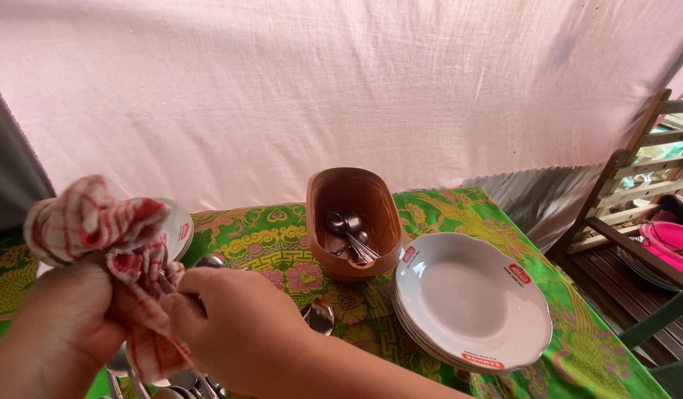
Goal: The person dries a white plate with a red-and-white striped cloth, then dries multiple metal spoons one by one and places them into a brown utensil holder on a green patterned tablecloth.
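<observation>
Left hand (pixel 68 318) grips red-checked cloth (pixel 97 229); right hand (pixel 230 325) pinches steel spoon (pixel 208 261) in it. Few spoons (pixel 349 233) in brown oval tub (pixel 354 222); more unwiped on counter (pixel 282 236).

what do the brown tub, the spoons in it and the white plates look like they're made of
Brown tub: likely moulded plastic, with a smooth, evenly coloured, softly shiny wall. Spoons: metal, probably stainless steel, grey with mirror-like glints. White plates: glossy, with bright highlights on the rim; could be glazed ceramic or melamine, the look doesn't settle it.
</observation>
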